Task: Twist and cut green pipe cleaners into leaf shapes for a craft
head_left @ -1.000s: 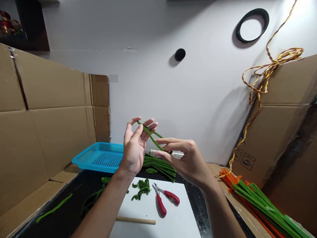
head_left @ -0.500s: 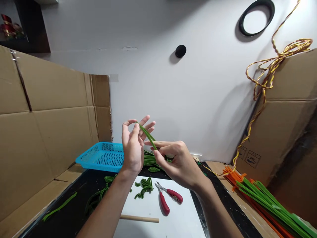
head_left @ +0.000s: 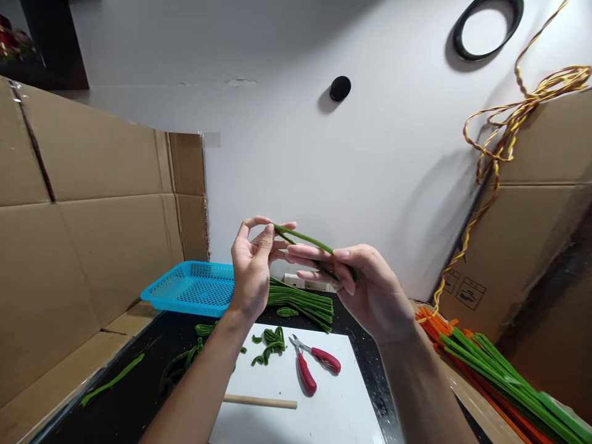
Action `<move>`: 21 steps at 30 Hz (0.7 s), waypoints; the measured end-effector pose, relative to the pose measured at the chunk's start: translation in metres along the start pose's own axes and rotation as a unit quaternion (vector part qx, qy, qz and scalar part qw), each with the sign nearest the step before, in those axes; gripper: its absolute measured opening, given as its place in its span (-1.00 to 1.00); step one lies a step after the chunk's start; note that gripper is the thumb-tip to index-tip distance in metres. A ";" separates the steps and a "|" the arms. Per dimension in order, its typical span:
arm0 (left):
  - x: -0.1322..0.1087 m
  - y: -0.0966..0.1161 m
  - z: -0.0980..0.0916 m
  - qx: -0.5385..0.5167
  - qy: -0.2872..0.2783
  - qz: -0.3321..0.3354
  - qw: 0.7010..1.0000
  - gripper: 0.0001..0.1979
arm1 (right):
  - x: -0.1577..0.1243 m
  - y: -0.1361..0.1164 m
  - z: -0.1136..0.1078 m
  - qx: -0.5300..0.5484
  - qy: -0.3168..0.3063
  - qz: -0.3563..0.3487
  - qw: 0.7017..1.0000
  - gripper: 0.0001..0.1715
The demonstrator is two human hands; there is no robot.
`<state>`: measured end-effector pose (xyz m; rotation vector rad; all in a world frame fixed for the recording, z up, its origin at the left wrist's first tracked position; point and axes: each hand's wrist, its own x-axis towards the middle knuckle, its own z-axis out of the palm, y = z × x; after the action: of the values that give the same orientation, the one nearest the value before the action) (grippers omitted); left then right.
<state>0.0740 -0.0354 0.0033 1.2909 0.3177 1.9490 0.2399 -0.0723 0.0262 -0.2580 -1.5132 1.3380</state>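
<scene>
A folded green pipe cleaner [head_left: 308, 239] is held up in front of the white wall between both hands. My left hand [head_left: 252, 271] pinches its bent end with thumb and fingertips. My right hand [head_left: 370, 290] grips the other end, fingers stretched along it. Below the hands, red-handled cutters [head_left: 311, 365] lie on a white sheet [head_left: 333, 407], beside short bent green pieces [head_left: 271, 344] and a wooden stick [head_left: 259, 402].
A bundle of green pipe cleaners [head_left: 303, 302] lies behind the sheet, next to a blue mesh tray [head_left: 189, 287]. Orange and green pipe cleaners [head_left: 490, 370] are piled at the right. Cardboard walls [head_left: 83, 234] stand left and right. A yellow twisted cord [head_left: 494, 142] hangs at right.
The pipe cleaner has swung from a steep slant to nearly level and slightly higher. My right hand rose and slid outward along it; my left hand kept its pinch.
</scene>
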 end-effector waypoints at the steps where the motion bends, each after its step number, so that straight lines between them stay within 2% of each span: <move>1: 0.000 0.000 0.000 0.002 0.001 0.008 1.000 -0.77 | 0.000 -0.001 -0.001 0.013 0.009 0.008 1.000 -0.44; 6: 0.001 0.000 -0.002 0.023 0.017 0.025 0.999 -0.74 | 0.001 -0.002 0.000 0.043 0.039 0.025 0.998 -0.47; 10: 0.004 0.000 -0.005 0.038 0.026 0.029 0.999 -0.71 | 0.003 -0.001 -0.001 0.024 0.074 0.032 0.996 -0.49; 15: 0.006 0.003 -0.009 0.066 0.020 0.038 0.997 -0.69 | 0.006 0.004 -0.006 -0.051 0.133 0.041 0.989 -0.56; 18: 0.006 0.004 -0.010 0.084 0.026 0.041 0.995 -0.70 | 0.009 0.010 -0.010 -0.107 0.186 0.004 0.977 -0.66; 21: 0.006 0.002 -0.010 0.105 0.043 0.042 0.993 -0.71 | 0.010 0.014 -0.014 -0.231 0.223 -0.053 0.946 -0.47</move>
<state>0.0628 -0.0307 0.0041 1.3744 0.5323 2.0898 0.2401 -0.0523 0.0180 -0.7154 -1.4034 0.7542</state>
